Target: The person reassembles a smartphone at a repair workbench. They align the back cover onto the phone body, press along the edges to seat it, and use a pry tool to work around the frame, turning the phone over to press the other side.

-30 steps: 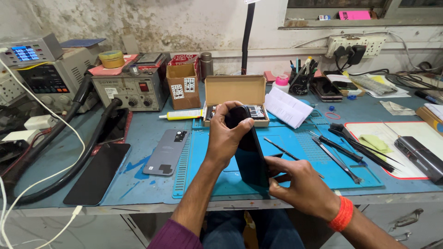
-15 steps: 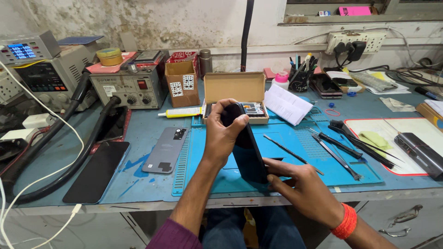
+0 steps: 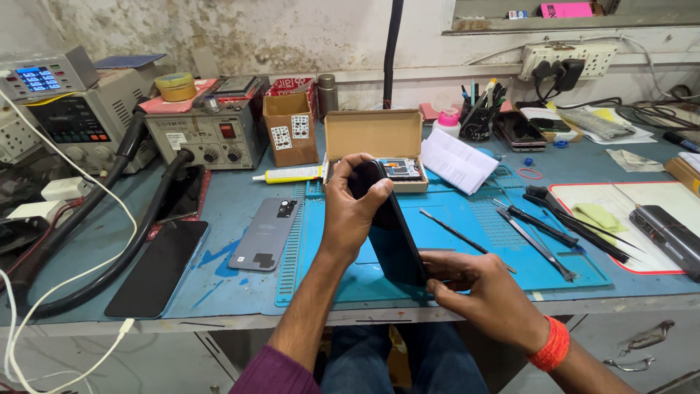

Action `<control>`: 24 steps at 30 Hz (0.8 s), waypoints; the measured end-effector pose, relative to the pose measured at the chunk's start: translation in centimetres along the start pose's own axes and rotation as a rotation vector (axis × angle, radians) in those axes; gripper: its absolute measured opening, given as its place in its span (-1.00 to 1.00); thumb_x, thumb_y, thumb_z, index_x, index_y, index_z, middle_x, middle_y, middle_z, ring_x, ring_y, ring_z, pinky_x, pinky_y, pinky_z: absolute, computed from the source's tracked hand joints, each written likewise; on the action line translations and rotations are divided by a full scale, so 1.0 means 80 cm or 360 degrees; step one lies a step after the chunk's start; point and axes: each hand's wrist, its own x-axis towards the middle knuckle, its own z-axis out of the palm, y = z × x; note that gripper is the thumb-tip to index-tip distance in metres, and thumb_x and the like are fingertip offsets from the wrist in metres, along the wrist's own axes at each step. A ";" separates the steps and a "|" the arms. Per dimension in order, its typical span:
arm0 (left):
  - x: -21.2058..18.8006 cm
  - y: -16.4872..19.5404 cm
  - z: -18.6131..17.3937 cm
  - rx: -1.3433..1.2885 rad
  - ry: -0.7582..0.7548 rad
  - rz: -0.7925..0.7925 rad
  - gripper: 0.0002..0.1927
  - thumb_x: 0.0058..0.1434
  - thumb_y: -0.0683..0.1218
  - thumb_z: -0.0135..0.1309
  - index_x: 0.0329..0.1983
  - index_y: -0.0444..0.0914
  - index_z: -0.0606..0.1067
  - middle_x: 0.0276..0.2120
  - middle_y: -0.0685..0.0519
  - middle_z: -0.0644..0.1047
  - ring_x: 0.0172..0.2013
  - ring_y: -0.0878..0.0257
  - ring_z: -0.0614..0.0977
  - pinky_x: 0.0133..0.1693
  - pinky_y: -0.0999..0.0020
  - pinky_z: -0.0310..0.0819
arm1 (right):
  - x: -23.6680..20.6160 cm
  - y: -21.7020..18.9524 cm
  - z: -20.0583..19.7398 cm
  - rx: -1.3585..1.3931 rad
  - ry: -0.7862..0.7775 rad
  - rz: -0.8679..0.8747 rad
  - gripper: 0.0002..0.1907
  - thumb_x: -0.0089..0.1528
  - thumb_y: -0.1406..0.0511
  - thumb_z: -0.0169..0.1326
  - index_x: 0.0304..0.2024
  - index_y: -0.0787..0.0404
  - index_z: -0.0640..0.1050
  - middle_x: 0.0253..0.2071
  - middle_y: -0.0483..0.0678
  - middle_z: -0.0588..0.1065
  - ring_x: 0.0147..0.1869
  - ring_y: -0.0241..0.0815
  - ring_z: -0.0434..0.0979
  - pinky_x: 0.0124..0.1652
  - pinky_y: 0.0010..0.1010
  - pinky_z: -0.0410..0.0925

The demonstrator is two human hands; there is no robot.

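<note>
Phone repair workshop. Blue table [image 3: 219,211] with a blue silicone work mat [image 3: 503,241], a bench power supply [image 3: 69,117] with lit display, and a soldering/hot-air station [image 3: 208,135] with black hoses. Tweezers and pry tools [image 3: 543,233] lie on the mat; a detached grey phone back cover [image 3: 265,233] and loose dark screen panel [image 3: 159,266] lie nearby. Small parts box [image 3: 379,142], glue tube [image 3: 288,174], wall socket strip [image 3: 561,62], stained plaster wall.
</note>
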 end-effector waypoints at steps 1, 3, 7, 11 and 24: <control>0.000 0.000 0.000 -0.0019 0.0000 -0.0008 -0.62 0.13 -0.11 0.29 -0.01 -0.25 0.47 -0.19 0.16 0.45 -0.16 0.40 0.50 -0.05 0.46 0.48 | 0.001 -0.001 0.000 0.0005 -0.0009 0.0036 -0.55 0.16 0.41 0.18 0.14 0.24 0.59 -0.12 -0.09 0.74 -0.17 -0.43 0.68 -0.14 -0.50 0.58; -0.001 -0.001 -0.001 -0.0058 -0.0001 -0.0025 -0.62 0.13 -0.11 0.29 -0.01 -0.25 0.47 -0.20 0.15 0.47 -0.17 0.39 0.50 -0.06 0.46 0.48 | 0.002 -0.004 -0.001 0.0015 -0.0027 0.0110 -0.54 0.16 0.40 0.18 0.14 0.23 0.59 -0.15 -0.10 0.74 -0.22 -0.43 0.64 -0.18 -0.49 0.57; -0.003 -0.004 -0.001 -0.0165 0.0055 -0.0061 -0.60 0.12 -0.12 0.29 -0.01 -0.26 0.46 -0.24 0.14 0.47 -0.22 0.40 0.49 -0.12 0.46 0.48 | 0.005 -0.007 -0.005 -0.0132 -0.0094 0.0178 -0.47 0.20 0.42 0.14 0.26 0.15 0.56 -0.16 -0.12 0.72 -0.28 -0.37 0.57 -0.25 -0.43 0.53; -0.001 -0.007 0.000 -0.0261 0.0097 -0.0103 -0.60 0.11 -0.13 0.30 -0.01 -0.27 0.45 -0.26 0.14 0.48 -0.26 0.41 0.50 -0.17 0.48 0.48 | 0.012 -0.003 -0.010 0.0079 -0.0172 0.0025 -0.43 0.19 0.46 0.11 0.28 0.18 0.51 -0.13 -0.11 0.67 -0.14 -0.42 0.62 -0.15 -0.48 0.56; 0.003 -0.012 -0.001 -0.0278 0.0148 -0.0127 -0.61 0.12 -0.15 0.28 0.00 -0.27 0.46 -0.28 0.15 0.51 -0.27 0.43 0.52 -0.17 0.50 0.48 | 0.013 0.014 0.014 -0.0102 0.0153 -0.0304 -0.48 0.09 0.53 0.11 0.14 0.33 0.55 -0.10 0.02 0.71 -0.04 -0.32 0.69 0.01 -0.42 0.57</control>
